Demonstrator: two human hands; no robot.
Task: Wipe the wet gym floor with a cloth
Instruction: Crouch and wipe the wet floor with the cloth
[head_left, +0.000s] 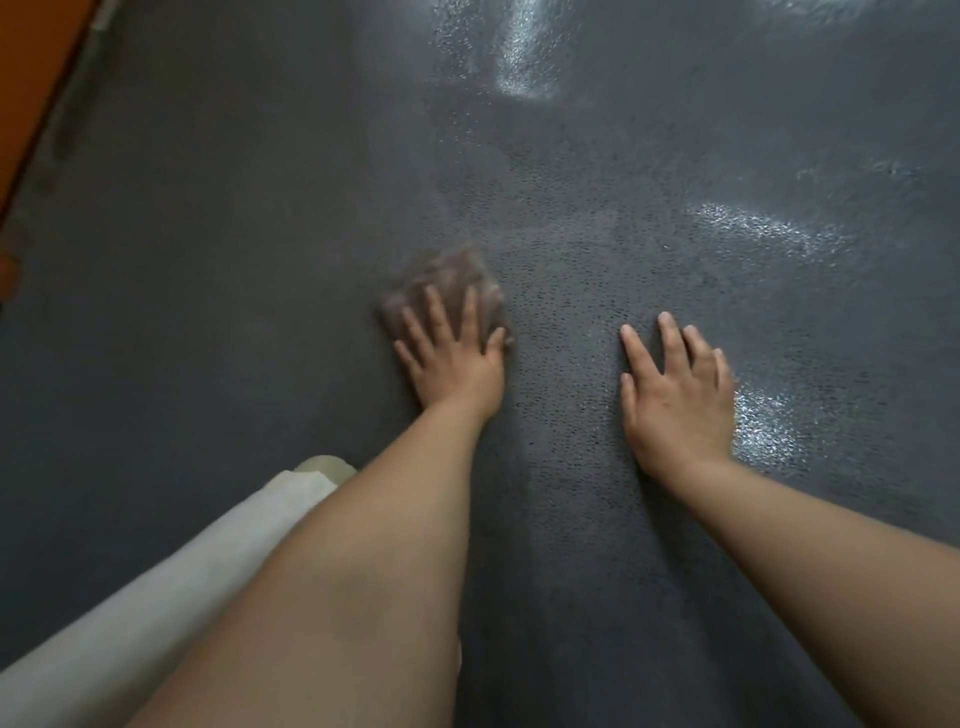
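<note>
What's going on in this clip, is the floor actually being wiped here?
Yes. A person is bent low over a dark speckled gym floor. The left hand presses flat on a brownish cloth, which looks blurred as if mid-wipe. The right hand lies flat on the bare floor, apparently as support. Shiny wet patches show ahead and to the right.

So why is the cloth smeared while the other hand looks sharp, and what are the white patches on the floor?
Head view: the cloth under the left hand shows motion blur; the right hand, flat on the floor, is crisper. The white patches are glare off wet areas. The wide-angle lens stretches the forearms near the frame's bottom edge.
</note>
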